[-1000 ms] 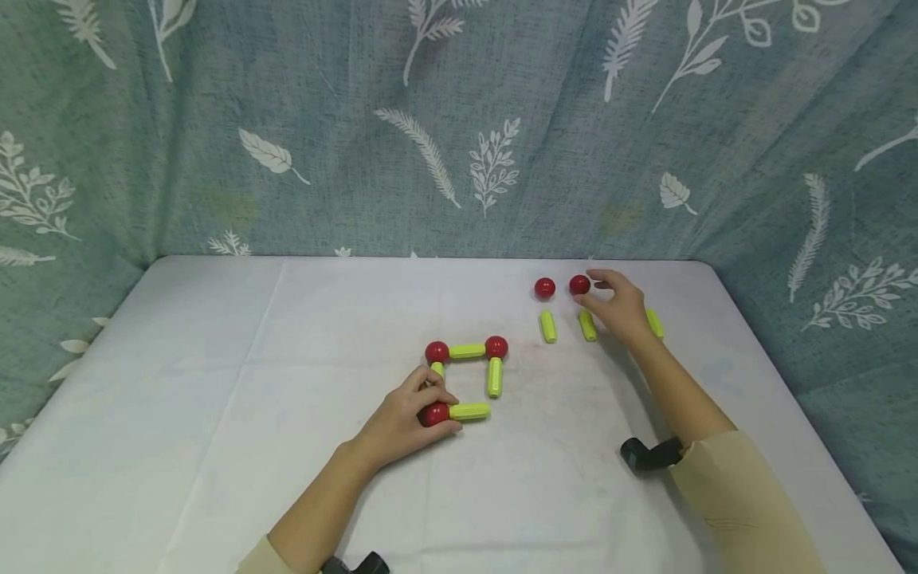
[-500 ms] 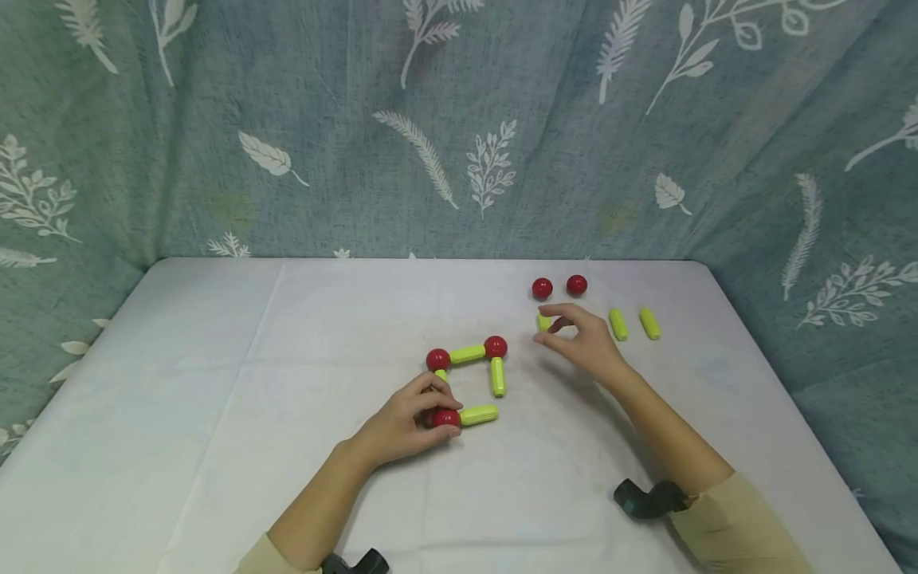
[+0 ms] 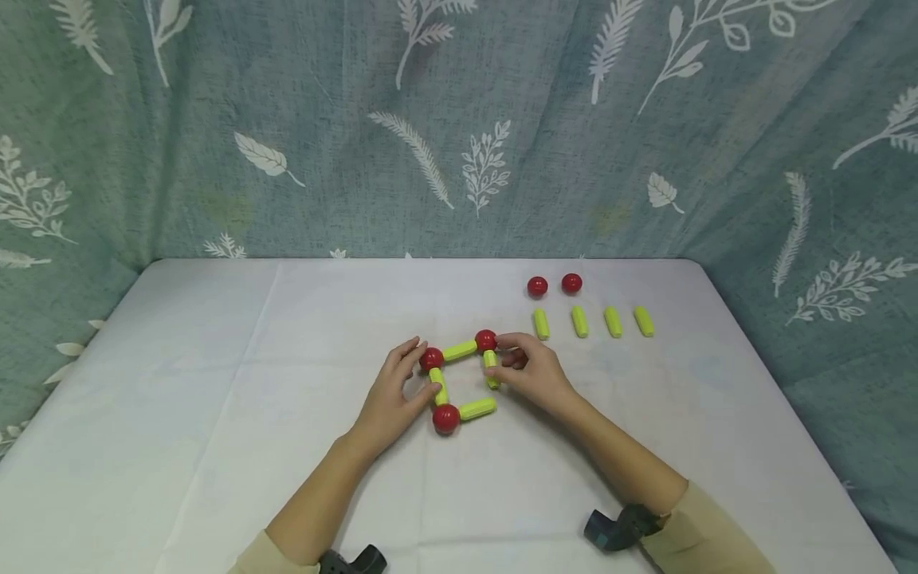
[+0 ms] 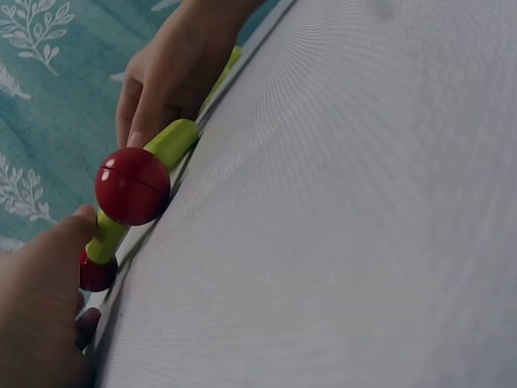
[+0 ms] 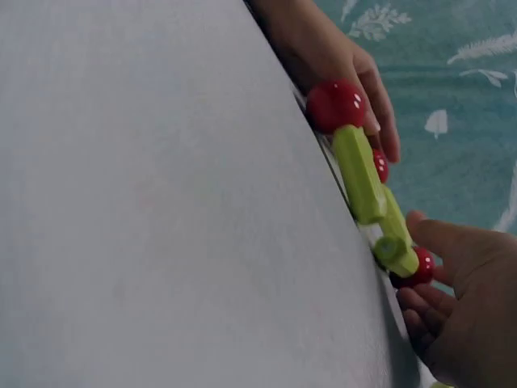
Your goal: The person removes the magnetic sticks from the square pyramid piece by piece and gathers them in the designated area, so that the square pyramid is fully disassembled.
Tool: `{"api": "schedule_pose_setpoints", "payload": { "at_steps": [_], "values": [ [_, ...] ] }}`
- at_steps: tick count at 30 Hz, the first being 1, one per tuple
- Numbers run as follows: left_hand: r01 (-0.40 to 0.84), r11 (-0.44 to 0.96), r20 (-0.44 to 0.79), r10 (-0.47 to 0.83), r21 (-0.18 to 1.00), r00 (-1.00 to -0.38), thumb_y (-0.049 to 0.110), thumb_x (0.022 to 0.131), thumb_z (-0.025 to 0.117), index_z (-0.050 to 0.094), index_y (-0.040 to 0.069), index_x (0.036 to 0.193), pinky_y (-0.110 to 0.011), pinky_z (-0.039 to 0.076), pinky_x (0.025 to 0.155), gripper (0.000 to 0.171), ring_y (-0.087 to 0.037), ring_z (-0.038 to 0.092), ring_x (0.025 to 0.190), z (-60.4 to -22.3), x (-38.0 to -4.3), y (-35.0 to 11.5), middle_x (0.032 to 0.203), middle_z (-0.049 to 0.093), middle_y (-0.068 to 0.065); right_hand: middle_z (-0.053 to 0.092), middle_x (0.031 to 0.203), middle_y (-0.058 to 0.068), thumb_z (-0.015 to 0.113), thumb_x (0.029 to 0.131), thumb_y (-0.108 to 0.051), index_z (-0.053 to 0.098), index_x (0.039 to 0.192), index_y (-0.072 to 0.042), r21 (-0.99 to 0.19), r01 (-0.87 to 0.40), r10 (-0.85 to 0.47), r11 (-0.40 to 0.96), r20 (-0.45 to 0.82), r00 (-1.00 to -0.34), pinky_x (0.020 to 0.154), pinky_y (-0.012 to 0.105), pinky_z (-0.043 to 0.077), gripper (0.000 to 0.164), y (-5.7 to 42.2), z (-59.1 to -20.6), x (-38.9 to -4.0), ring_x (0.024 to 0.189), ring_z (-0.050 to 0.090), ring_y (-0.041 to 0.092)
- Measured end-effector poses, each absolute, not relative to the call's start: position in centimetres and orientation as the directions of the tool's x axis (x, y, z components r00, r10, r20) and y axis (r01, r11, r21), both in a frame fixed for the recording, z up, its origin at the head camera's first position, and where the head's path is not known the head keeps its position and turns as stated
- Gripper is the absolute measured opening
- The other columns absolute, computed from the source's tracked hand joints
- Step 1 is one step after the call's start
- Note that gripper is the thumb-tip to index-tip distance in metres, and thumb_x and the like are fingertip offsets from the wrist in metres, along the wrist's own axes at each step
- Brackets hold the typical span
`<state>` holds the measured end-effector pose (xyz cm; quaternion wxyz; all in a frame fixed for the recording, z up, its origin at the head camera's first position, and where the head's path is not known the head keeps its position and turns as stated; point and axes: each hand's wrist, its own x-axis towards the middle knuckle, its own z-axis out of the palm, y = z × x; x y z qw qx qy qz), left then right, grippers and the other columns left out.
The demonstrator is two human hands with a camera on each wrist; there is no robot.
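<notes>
A: Log the surroundings.
B: Two loose red balls (image 3: pixel 537 286) lie beyond the right hand (image 3: pixel 534 371), side by side and apart. Between them and that hand runs a row of four loose rods (image 3: pixel 579 321), yellow-green; the leftmost lies just beyond the knuckles, the others farther to the right.

A: Anything in the way?
B: From the left hand (image 3: pixel 390 399), the ball-and-rod frame (image 3: pixel 460 351) and the right hand lie between it and the loose pieces. In the left-wrist view the near ball (image 3: pixel 446 418) hides part of the frame.

A: State of the hands?
B: Left: thumb and fingers spread wide, holding the frame's left side; fingertips at the far-left ball (image 3: pixel 431 359), thumb at the left rod (image 3: pixel 441 398). Right: a narrower hold, index finger at the far-right ball (image 3: pixel 485 340), thumb on the right rod (image 3: pixel 490 360).

A: Frame position?
B: Between the two hands, on the table (image 3: pixel 287 446). Three balls, four rods. The near rod (image 3: pixel 476 409) points from the near ball toward the right hand's side; its free end is apart from the right rod.

A: Backdrop?
B: Leaf-patterned cloth (image 3: pixel 323 175) beyond both hands. A black device (image 3: pixel 620 528) sits at the right wrist, behind the hand.
</notes>
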<state>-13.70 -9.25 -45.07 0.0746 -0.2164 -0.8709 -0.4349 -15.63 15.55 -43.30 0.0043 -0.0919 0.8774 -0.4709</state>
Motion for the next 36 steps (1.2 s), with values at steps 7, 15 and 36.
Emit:
{"api": "schedule_pose_setpoints", "payload": {
  "at_steps": [7,15,36],
  "values": [
    [0.416,0.547,0.284,0.313,0.726,-0.906,0.026,0.087,0.069,0.051,0.010,0.134,-0.043,0.040,0.103,0.052,-0.024,0.048,0.125,-45.0,-13.5,-9.4,0.130,0.051,-0.005,0.064,0.102,0.006,0.079,0.076,-0.013,0.057,0.125,-0.009,-0.821,-0.176,-0.169,0.543,0.099,-0.981,0.073,0.026,0.050,0.055,14.5,-43.5,-15.6,0.084,0.059,0.016],
    [0.461,0.497,0.411,0.215,0.735,-0.886,0.016,0.087,0.069,0.069,0.012,0.097,-0.025,0.051,0.082,0.010,-0.008,0.060,0.090,-45.2,-13.2,-9.3,0.095,0.063,0.006,0.065,0.100,0.004,0.074,0.080,-0.010,0.062,0.117,-0.009,-0.835,-0.178,-0.231,0.521,0.063,-0.971,0.075,0.023,0.049,0.039,14.8,-43.6,-15.6,0.084,0.057,0.015],
    [0.530,0.498,0.323,0.444,0.687,-0.836,0.027,0.081,0.075,0.063,0.015,0.122,-0.035,0.043,0.087,0.044,-0.010,0.059,0.101,-45.1,-13.6,-9.3,0.110,0.064,0.007,0.067,0.105,-0.002,0.075,0.082,-0.019,0.067,0.111,-0.012,-0.797,-0.437,-0.595,0.416,0.124,-0.794,0.084,0.024,0.049,0.031,14.7,-43.6,-14.4,0.093,0.058,0.009]
  ]
}}
